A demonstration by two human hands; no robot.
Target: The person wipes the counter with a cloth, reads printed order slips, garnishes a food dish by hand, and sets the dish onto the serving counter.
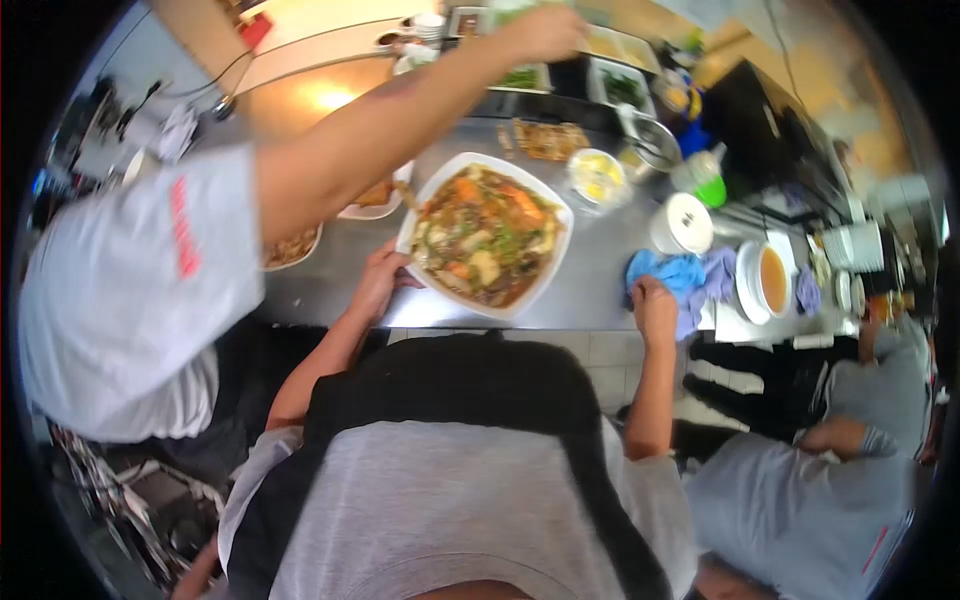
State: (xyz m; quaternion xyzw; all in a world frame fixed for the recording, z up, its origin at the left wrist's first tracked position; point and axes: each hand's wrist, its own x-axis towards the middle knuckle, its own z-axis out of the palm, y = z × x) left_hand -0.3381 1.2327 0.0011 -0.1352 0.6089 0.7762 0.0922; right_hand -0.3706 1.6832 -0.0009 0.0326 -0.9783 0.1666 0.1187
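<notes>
A white square bowl (pixel 412 247) full of saucy stir-fried food with vegetables stands on the steel counter in front of me. At its left side, my left hand (pixel 380 282) grips the rim, thumb toward the edge. Off to the right, my right hand (pixel 655 303) is closed on a blue cloth (pixel 672 268) lying by the counter's front edge. A purple cloth (pixel 716 278) lies against the blue one. The fingertips of my right hand are partly hidden in the cloth.
A co-worker's arm (pixel 400 125) reaches across from the left above the bowl toward the ingredient trays (pixel 622 85). A tub with yellow pieces (pixel 597 178), a white lidded tub (pixel 682 224) and a bowl of brown liquid (pixel 773 280) stand right. Other people (pixel 800 510) are at right.
</notes>
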